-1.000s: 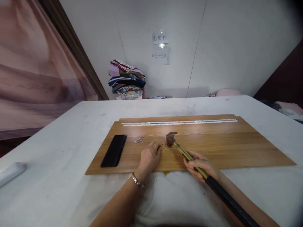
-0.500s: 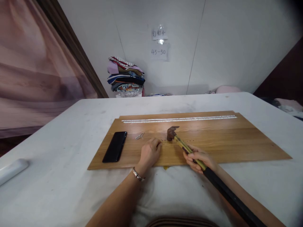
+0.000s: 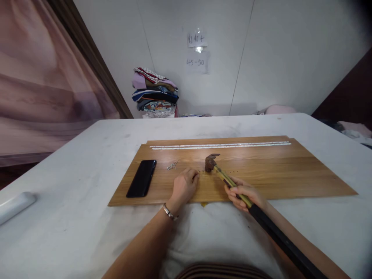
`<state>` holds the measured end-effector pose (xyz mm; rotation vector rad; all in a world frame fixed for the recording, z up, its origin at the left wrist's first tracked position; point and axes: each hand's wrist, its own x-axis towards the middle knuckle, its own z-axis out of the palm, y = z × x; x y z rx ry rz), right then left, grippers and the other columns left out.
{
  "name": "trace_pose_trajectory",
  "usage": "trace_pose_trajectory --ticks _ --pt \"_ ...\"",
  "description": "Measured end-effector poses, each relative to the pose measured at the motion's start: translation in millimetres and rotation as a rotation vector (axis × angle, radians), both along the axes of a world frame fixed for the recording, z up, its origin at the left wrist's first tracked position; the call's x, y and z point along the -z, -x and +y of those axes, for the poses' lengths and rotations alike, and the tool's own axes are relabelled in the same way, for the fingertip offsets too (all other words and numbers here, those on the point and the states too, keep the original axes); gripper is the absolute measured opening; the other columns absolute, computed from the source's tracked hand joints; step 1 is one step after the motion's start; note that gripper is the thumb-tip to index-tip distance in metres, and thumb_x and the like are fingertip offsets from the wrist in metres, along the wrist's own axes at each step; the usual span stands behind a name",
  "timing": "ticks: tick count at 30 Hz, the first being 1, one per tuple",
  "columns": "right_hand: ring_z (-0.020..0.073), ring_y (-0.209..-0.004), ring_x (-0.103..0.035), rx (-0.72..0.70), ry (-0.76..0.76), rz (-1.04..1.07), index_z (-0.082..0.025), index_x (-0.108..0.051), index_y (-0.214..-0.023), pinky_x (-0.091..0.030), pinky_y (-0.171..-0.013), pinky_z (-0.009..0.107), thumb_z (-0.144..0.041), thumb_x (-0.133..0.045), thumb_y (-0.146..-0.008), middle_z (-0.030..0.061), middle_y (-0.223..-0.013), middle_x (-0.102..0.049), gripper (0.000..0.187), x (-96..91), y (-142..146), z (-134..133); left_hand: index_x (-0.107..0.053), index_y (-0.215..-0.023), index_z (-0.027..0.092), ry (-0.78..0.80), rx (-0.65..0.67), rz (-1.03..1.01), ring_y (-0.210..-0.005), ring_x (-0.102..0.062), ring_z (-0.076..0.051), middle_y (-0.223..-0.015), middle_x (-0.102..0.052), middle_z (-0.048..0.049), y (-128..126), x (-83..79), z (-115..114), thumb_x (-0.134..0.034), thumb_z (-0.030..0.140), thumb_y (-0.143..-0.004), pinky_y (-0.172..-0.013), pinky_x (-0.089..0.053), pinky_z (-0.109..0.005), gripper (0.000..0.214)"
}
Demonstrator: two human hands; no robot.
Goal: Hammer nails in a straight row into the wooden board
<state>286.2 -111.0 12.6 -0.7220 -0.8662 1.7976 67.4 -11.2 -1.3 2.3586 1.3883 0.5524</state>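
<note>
My right hand (image 3: pixel 245 194) is wrapped around the yellow part of the handle of a claw hammer (image 3: pixel 226 178). The hammer's rusty brown head (image 3: pixel 209 163) rests on or just above the wooden board (image 3: pixel 279 166), claw pointing up and right. My left hand (image 3: pixel 185 184), a metal band at its wrist, lies on the board left of the hammer head. Its fingers are pinched together; whatever they hold is hidden. A row of small dark dots (image 3: pixel 234 171) runs along the board by the head and fingertips. Beyond the left hand lies a small pile of nails (image 3: pixel 172 166).
A black phone (image 3: pixel 141 178) lies on the board's left side. Two pale measuring strips (image 3: pixel 221 145) run along its far edge. The board sits on a white-covered table (image 3: pixel 75 170). Folded clothes (image 3: pixel 155 93) are stacked by the wall. A white object (image 3: pixel 17 205) lies at far left.
The camera view has shifted very slightly, so the board and phone sit a little higher. Both hands and the hammer keep nearly the same pose.
</note>
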Motion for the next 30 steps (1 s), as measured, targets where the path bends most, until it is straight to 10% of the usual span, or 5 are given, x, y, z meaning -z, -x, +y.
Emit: trace_pose_trajectory --ticks 30 --pt "0.0012 -0.030 -0.032 -0.003 0.019 0.001 -0.019 -0.052 -0.091 -0.031 -0.026 0.012 -0.021 -0.061 -0.079 -0.0077 -0.063 -0.052 0.015 2.1 0.3 0.9 -0.064 -0.088 0.021 0.003 0.002 0.018 -0.080 -0.061 -0.013 -0.092 -0.067 -0.0009 1.9 -7.2 -0.6 -0.049 0.024 -0.091 -0.069 -0.040 -0.023 0.016"
